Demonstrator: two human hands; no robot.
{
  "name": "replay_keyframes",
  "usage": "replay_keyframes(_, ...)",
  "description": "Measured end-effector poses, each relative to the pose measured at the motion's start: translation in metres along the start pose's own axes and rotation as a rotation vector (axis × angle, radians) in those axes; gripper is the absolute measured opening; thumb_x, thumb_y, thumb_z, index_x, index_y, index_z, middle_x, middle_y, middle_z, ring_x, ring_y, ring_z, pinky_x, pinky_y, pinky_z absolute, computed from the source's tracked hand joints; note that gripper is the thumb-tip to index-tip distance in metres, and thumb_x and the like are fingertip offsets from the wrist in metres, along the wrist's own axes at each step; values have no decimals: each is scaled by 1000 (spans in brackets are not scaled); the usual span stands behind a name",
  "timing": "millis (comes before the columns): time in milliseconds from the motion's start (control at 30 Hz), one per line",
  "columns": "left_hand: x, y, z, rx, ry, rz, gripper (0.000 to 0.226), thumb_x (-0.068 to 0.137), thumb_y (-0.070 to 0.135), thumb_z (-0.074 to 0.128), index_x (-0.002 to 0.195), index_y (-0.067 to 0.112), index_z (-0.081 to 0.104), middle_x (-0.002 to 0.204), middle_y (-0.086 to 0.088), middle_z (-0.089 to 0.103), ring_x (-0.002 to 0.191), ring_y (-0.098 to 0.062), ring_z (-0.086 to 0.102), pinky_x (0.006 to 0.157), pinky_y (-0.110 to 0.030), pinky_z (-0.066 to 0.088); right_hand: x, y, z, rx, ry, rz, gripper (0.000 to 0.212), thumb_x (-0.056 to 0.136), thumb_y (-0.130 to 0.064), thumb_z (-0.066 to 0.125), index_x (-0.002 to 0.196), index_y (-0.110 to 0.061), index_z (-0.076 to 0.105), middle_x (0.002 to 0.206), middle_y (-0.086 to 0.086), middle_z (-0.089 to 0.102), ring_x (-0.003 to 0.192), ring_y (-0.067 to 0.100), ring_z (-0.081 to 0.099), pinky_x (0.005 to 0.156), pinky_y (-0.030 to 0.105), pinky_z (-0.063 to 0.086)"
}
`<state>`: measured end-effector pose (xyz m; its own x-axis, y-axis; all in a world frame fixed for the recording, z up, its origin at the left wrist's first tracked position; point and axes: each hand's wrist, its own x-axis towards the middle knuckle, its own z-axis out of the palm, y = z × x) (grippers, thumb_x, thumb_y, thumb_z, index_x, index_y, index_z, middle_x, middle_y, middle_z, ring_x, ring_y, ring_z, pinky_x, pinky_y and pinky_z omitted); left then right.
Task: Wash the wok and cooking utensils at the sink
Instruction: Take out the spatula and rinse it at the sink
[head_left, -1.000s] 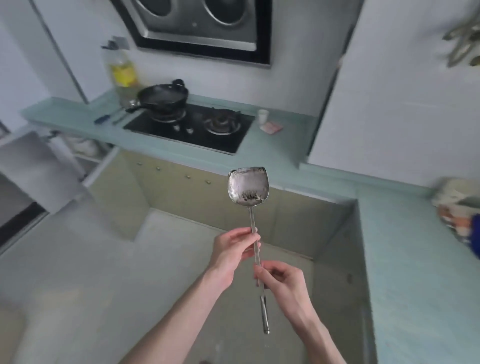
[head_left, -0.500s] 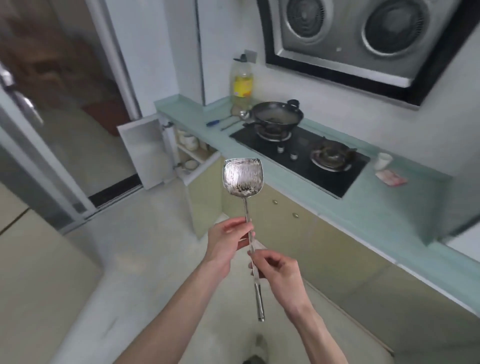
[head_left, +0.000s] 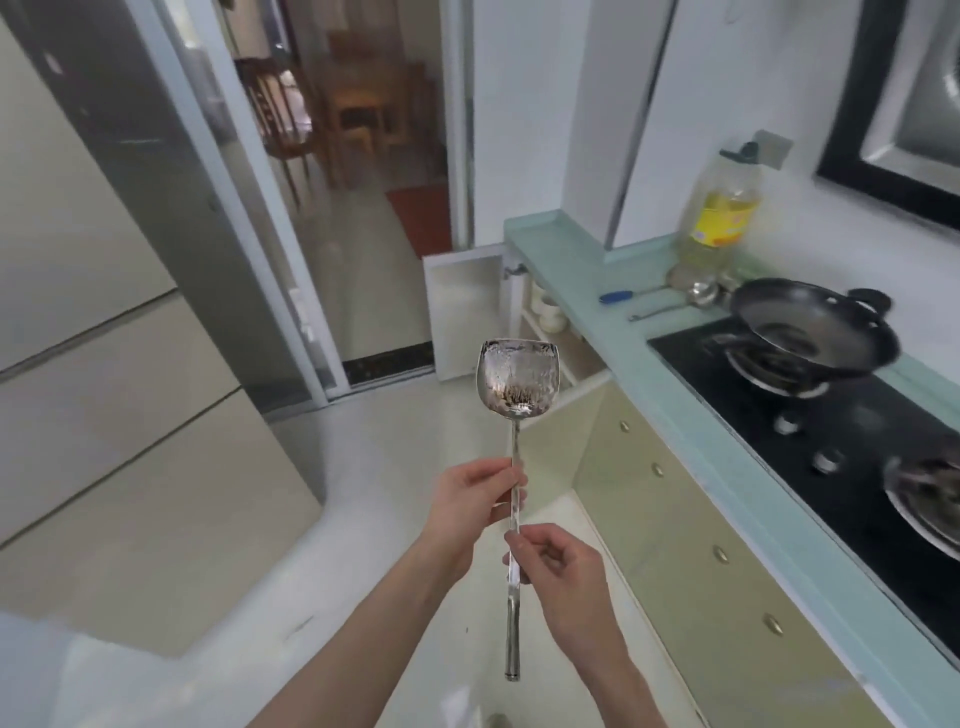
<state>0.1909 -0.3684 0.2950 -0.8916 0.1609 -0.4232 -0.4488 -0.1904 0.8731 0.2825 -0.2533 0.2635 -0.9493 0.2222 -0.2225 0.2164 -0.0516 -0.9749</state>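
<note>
A steel spatula stands upright in front of me, its blade up and streaked with dark burnt residue. My left hand pinches the thin handle just below the middle. My right hand pinches the handle a little lower, and the handle's end hangs free beneath it. A black wok sits tilted on the far burner of the gas hob at the right. A ladle and a blue-handled utensil lie on the counter behind the wok. No sink is in view.
A pale green counter runs along the right, with yellow cabinet doors below. A large oil bottle stands in the corner. A cabinet door hangs open at the counter's end. A glass sliding door and doorway lie ahead.
The view has swung left, so the hob and wok have slid to the right edge and the doorway has come into sight. Both hands keep the same hold on the spatula.
</note>
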Motion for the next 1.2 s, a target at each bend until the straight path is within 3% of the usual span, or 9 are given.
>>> replay_keyframes(100,36,19,-5,5,63,23,8,91,5,73,98,2,77,86,-12,73,79,-23,67,80,-32,60,46,-10,10,-14,-62,-11,7,96,-20,74,94,-14,77,82,5,76,81,24,73,77,32,59)
replay_keyframes(333,118,68,-27,-24,139,45,17,92,2,71,108,-2,74,91,-13,73,76,-20,68,67,-21,57,144,-33,43,-13,-164,-40,8,97,-19,73,96,-12,76,83,7,76,84,32,72,75,28,59)
replay_keyframes(633,253,132,-78,-22,152,27,20,94,6,71,110,-5,72,92,-14,75,74,-16,71,66,-19,57,280,-62,107,-71,-190,-66,8,98,-15,70,95,-12,77,80,6,76,74,15,71,72,24,57)
replay_keyframes(800,338,177,-103,-35,138,26,15,94,4,70,107,-5,73,89,-15,75,74,-18,70,65,-20,58,360,-81,149,-109,-145,-64,8,98,-14,70,94,-11,77,80,8,76,74,23,69,74,36,59)
replay_keyframes(933,405,210,-116,-3,93,32,11,94,3,70,104,-1,74,86,-12,75,72,-18,70,68,-23,60,420,-98,182,-47,-75,-10,8,97,-14,72,95,-9,78,79,8,77,72,16,69,74,28,61)
replay_keyframes(1200,521,241,-103,37,-12,-39,13,92,8,75,102,1,76,85,-12,77,76,-20,70,72,-26,59,519,-110,202,-15,80,33,7,95,-8,72,93,-10,79,78,10,77,67,16,67,68,24,57)
